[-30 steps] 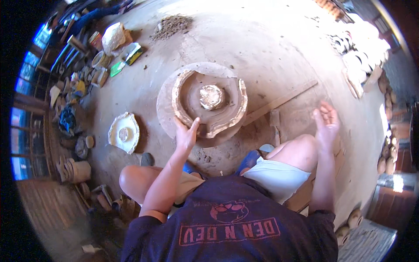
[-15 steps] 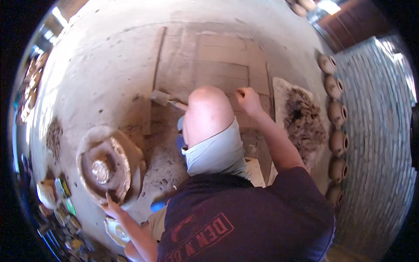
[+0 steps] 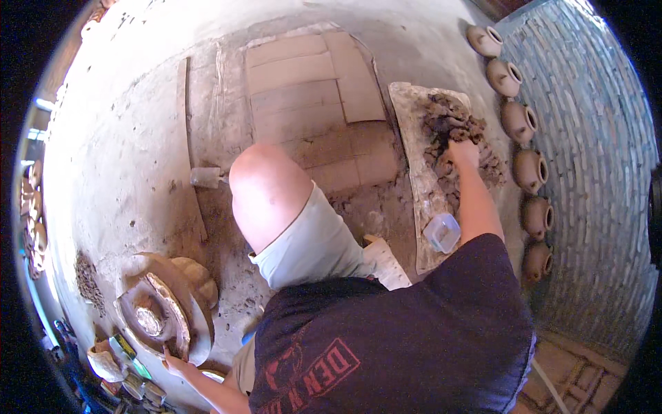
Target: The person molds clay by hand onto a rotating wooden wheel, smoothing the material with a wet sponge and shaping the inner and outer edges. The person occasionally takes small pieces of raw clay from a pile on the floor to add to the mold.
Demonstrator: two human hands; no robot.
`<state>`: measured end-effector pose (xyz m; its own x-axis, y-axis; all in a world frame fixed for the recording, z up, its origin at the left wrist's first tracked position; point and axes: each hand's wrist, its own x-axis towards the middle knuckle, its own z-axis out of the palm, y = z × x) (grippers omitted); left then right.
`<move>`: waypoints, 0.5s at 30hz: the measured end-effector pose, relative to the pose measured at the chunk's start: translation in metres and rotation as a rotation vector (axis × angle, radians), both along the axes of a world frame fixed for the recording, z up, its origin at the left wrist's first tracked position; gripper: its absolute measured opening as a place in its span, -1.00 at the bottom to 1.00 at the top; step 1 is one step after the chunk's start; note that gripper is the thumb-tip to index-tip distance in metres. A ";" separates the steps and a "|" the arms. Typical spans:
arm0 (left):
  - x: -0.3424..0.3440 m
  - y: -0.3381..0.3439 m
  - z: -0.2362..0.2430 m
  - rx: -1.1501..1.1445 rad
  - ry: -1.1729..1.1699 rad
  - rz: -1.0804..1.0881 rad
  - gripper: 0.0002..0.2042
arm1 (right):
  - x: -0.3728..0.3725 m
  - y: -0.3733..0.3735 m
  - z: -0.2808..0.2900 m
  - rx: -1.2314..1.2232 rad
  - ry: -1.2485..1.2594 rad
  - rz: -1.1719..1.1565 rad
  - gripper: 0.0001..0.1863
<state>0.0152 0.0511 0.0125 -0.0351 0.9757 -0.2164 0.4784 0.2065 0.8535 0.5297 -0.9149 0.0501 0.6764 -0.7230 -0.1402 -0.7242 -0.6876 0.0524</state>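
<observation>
My left hand [image 3: 175, 363] grips the near rim of a round, broken-edged plaster mould [image 3: 183, 324] with a raised centre, sitting on a round slab at lower left. Far to the right, my right hand [image 3: 460, 154] is sunk in a heap of dark, torn clay lumps [image 3: 443, 117] on a pale, dirty sheet [image 3: 422, 207]; its fingers curl into the clay and are partly hidden. A clear plastic container [image 3: 442, 233] lies on the sheet beside my forearm. My bent right knee [image 3: 269, 186] is between the mould and the clay.
Cardboard sheets [image 3: 289, 62] and a long board [image 3: 185, 124] lie on the concrete floor, with a flat-headed tool [image 3: 205, 177] by the board. Rounded clay pots [image 3: 518, 123] line a brick wall [image 3: 586, 172] at right. Bags and containers [image 3: 110, 366] cluster at lower left.
My view has swung right. My right hand moved from midair down into the clay heap, closing into it. My left hand stays on the mould's rim.
</observation>
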 end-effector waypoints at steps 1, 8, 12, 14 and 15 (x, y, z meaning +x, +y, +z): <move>-0.001 -0.001 0.000 0.005 -0.002 0.006 -0.46 | -0.010 -0.006 0.007 -0.034 0.049 -0.093 -0.36; 0.025 -0.011 0.001 -0.006 -0.005 -0.017 -0.44 | -0.043 -0.087 -0.022 -0.525 0.126 0.087 -0.43; 0.046 -0.023 0.006 -0.011 -0.008 -0.036 -0.44 | -0.049 -0.121 -0.045 -0.714 0.087 0.278 -0.57; 0.051 -0.029 0.010 -0.011 -0.007 -0.044 -0.43 | -0.049 -0.131 -0.050 -0.766 0.054 0.366 -0.63; 0.053 -0.032 0.010 -0.010 -0.010 -0.048 -0.43 | -0.045 -0.136 -0.051 -0.749 0.053 0.423 -0.64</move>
<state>0.0679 0.0193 0.0229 0.0134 0.9740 -0.2263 0.4797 0.1923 0.8561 0.4848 -1.0508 -0.0006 0.9159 -0.3264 0.2338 -0.3986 -0.6696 0.6267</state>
